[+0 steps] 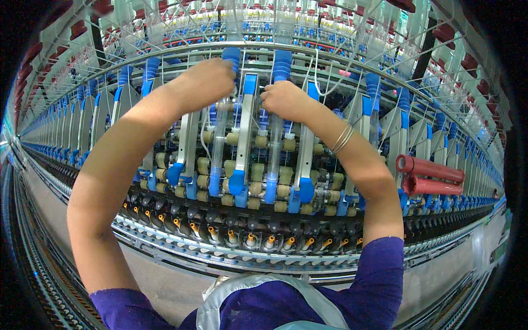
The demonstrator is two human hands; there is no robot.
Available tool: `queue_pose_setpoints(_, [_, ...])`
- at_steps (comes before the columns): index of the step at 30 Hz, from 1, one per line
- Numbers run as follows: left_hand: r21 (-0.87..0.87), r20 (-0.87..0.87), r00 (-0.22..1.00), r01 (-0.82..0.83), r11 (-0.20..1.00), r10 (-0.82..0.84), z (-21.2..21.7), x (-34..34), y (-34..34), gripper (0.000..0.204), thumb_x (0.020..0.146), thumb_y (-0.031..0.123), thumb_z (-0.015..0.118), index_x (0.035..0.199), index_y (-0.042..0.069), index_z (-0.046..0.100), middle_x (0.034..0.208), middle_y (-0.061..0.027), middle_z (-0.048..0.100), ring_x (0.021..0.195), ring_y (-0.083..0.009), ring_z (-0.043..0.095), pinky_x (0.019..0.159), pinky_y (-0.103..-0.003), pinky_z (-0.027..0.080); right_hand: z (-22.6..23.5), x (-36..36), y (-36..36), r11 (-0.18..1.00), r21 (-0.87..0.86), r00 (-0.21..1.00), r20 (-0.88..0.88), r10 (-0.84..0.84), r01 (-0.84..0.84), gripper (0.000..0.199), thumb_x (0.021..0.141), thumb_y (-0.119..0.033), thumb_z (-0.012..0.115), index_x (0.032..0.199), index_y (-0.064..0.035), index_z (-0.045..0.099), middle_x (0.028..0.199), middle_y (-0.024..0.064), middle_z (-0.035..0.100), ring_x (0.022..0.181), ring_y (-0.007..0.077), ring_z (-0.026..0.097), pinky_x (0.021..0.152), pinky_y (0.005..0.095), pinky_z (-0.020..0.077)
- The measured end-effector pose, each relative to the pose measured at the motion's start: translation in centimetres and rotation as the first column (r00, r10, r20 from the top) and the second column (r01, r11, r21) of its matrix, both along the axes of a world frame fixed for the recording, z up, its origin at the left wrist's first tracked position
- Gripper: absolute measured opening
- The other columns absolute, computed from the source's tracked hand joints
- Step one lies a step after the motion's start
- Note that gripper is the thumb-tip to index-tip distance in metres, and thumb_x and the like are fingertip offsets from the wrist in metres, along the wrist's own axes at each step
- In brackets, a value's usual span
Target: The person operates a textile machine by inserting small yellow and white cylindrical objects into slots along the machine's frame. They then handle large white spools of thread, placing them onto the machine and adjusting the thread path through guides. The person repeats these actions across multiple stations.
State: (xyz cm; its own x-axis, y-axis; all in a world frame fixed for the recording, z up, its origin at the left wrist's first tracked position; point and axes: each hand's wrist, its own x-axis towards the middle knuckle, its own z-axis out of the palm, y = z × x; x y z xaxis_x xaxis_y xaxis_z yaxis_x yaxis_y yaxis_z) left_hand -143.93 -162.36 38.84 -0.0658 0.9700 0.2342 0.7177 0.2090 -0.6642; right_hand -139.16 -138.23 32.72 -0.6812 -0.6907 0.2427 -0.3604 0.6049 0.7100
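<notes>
Fingertips of both hands hidden behind the spinning frame's [264,165] blue-tipped arms. Left hand [206,82] closed on one arm [223,121]; right hand [285,100] curled, grip unclear. Two red tubes [432,177] at right.

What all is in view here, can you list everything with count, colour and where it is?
Spinning frame: one, grey metal, runs across the whole view.
Drafting arms: many, white with blue ends, in a row along the frame; too many to count.
Rollers: many, cream, between the arms.
Spindle tips: a row, orange, along the lower rail.
Tubes: two, red, lying on the frame at right.
Floor: grey, below the frame.
Bangles: thin, silver, on the right wrist; count unclear.
Sleeves: two, purple, at the lower edge.
Left hand: closed at the top of a drafting arm.
Right hand: closed at the top of the neighbouring arm.
</notes>
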Motion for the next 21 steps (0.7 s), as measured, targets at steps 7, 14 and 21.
queue_pose_setpoints(7, [0.475, 0.820, 0.378, -0.031, 0.880, -0.430, -2.8, -0.9, 3.1, 0.028, 0.100, 0.028, 0.046, 0.096, 0.007, 0.064, 0.095, -0.0035, 0.064, 0.088, -0.0135, 0.058, 0.082, -0.031, 0.046, -2.1, -0.9, -0.8, 0.999, 0.042, 0.999, 0.048, 0.004, -0.006, 0.010, 0.073, -0.010, 0.062, 0.074, -0.0075, 0.071, 0.076, 0.0118, 0.069, 0.073, 0.0294, 0.069, 0.062, 0.0397, 0.0559])
queue_pose_setpoints(14, [0.520, 0.551, -0.231, -0.657, 0.547, -0.802, -4.6, 4.5, 1.8, 0.020, 0.098, 0.021, 0.049, 0.092, 0.006, 0.061, 0.069, 0.0047, 0.049, 0.059, -0.0039, 0.040, 0.054, -0.023, 0.035, -2.2, -0.5, -1.5, 1.000, 0.017, 0.988, 0.152, 0.019, -0.022, 0.005, 0.068, -0.012, 0.064, 0.066, -0.0112, 0.069, 0.071, 0.0089, 0.066, 0.072, 0.0282, 0.067, 0.062, 0.0389, 0.0542])
queue_pose_setpoints(21, [0.320, -0.154, 0.277, -0.894, -0.313, -0.948, -20.6, 13.3, -13.8, 0.022, 0.096, 0.028, 0.054, 0.103, 0.007, 0.057, 0.084, 0.0010, 0.060, 0.065, -0.0085, 0.051, 0.059, -0.024, 0.047, -1.7, -0.3, -1.6, 0.994, 0.007, 0.974, 0.202, 0.101, -0.105, 0.010, 0.073, -0.011, 0.062, 0.071, -0.0114, 0.071, 0.074, 0.0078, 0.069, 0.075, 0.0276, 0.069, 0.062, 0.0385, 0.0558])
